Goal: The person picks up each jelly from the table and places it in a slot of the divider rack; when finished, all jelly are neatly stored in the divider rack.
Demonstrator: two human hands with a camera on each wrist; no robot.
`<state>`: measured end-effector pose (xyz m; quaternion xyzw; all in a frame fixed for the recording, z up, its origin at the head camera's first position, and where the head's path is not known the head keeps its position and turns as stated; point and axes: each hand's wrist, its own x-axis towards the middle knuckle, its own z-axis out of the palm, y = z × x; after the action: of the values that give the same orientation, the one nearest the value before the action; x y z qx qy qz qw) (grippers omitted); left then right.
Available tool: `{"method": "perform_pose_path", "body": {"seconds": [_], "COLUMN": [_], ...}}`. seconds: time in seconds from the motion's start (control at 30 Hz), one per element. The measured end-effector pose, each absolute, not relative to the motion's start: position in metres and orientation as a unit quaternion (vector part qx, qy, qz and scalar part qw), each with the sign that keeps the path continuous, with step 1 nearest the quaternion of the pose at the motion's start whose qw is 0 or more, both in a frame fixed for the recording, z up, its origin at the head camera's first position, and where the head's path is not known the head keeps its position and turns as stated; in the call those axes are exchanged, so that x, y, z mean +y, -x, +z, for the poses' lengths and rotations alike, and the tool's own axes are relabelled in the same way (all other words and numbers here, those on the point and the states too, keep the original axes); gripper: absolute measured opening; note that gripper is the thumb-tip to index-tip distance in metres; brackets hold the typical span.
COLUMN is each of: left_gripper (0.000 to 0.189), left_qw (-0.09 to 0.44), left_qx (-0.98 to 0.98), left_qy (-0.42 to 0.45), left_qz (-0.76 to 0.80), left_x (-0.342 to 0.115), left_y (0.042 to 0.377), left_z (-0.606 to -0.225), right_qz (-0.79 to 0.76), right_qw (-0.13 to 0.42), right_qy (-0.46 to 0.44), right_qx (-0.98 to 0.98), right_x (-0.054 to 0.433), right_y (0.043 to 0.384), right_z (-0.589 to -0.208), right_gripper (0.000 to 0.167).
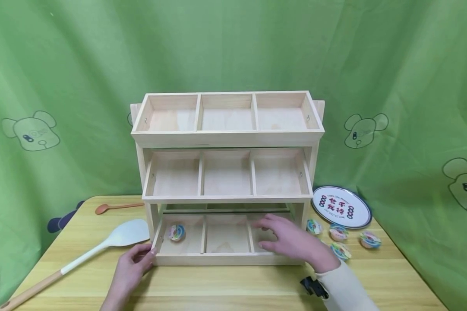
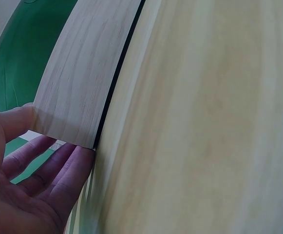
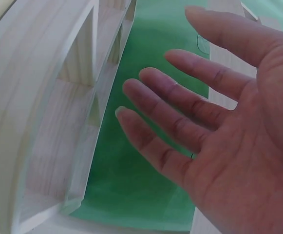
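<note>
A three-tier wooden rack [image 1: 222,139] stands on the table, each tier split into three compartments. At the front left corner of its bottom tier, my left hand [image 1: 130,268] grips the wood, thumb on the upper edge and fingers at the end, as the left wrist view shows. My right hand [image 1: 289,239] hovers over the bottom tier's right compartment with fingers spread; its palm [image 3: 229,146] is bare in the right wrist view. One small jelly cup [image 1: 177,233] sits in the bottom left compartment. Several more jelly cups [image 1: 338,233] lie on the table right of the rack.
An oval plate [image 1: 341,207] with red characters lies at the back right. To the left are a white spatula [image 1: 126,233] with a wooden handle and a reddish-brown spoon [image 1: 103,209] partly behind the rack. A green curtain [image 1: 233,43] hangs behind the wooden table [image 1: 225,289].
</note>
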<state>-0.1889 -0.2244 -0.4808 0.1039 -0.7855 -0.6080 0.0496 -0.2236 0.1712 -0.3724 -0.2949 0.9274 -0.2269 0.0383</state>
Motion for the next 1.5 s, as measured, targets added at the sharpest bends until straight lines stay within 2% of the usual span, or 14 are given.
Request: {"method": "perform_pose_path", "body": {"seconds": [0.67, 1.03, 1.5], "left_gripper": [0.034, 0.033, 0.033], "left_qw": [0.042, 0.050, 0.048], "left_qx": [-0.781, -0.787, -0.785], "left_qy": [-0.111, -0.109, -0.109], "left_qz": [-0.613, -0.605, -0.609], "left_x": [-0.224, -0.223, -0.224], "left_y": [0.189, 0.191, 0.192], "left_z": [-0.480, -0.479, -0.484], "right_qz": [-0.224, -0.229, -0.201], "right_qw": [0.021, 0.008, -0.062], "right_qy": [0.225, 0.203, 0.186], "right_qx": [0.948, 0.952, 0.960], "right_x": [0.221, 0.250, 0.297], "right_y": [0.205, 0.196, 0.193], "right_z": [-0.384, -0.389, -0.401], "right_gripper": [0.044, 0.049, 0.041]}}
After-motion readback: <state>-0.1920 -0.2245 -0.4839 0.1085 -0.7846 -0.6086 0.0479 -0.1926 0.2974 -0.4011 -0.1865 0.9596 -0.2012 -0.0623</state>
